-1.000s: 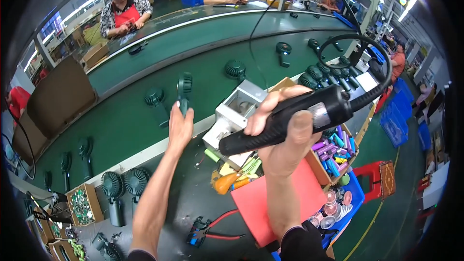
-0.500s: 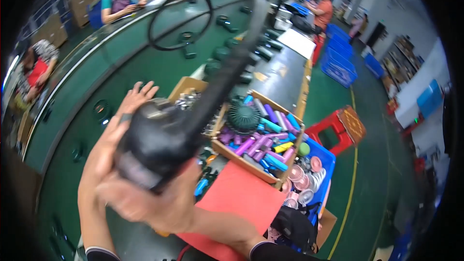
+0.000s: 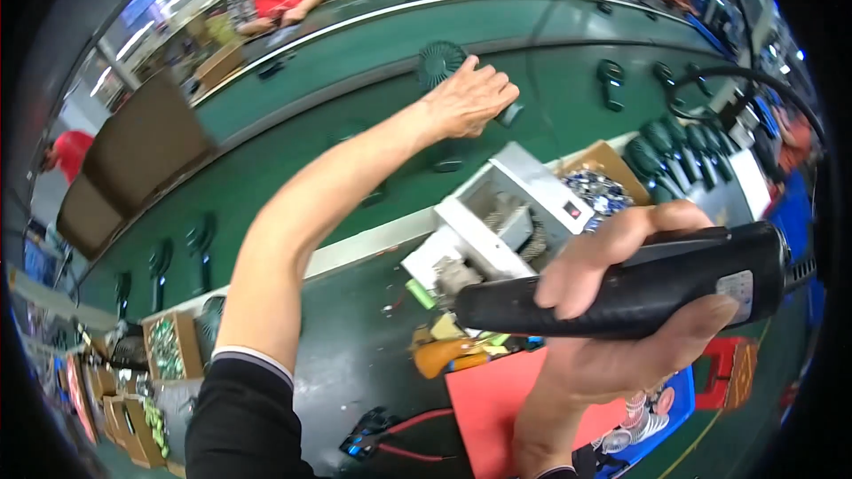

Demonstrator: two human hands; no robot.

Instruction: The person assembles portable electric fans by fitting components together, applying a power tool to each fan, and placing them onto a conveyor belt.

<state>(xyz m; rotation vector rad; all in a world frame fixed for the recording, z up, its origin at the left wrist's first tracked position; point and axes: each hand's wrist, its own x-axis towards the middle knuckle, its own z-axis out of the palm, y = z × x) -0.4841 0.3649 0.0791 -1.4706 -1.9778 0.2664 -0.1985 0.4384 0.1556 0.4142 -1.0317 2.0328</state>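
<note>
A dark workbench (image 3: 342, 350) is bearing red-handled pliers (image 3: 366, 437), a red sheet (image 3: 488, 404), a pale metal box (image 3: 543, 179), a cardboard box (image 3: 192, 350) of small green parts and, at the right, a cluster of dark green fans (image 3: 652, 160). Beyond it, a green belt (image 3: 275, 200) is carrying more fans (image 3: 199, 244), 3 of them lying toward the left end.

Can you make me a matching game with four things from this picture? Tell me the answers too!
Things:
1. black tool
2. green fan
3. pliers
4. sheet

Clues:
A. flat and red all over
B. in the left hand
C. two red handles
D. in the right hand

Right pairs: 1-D, 2-B, 3-C, 4-A
</note>
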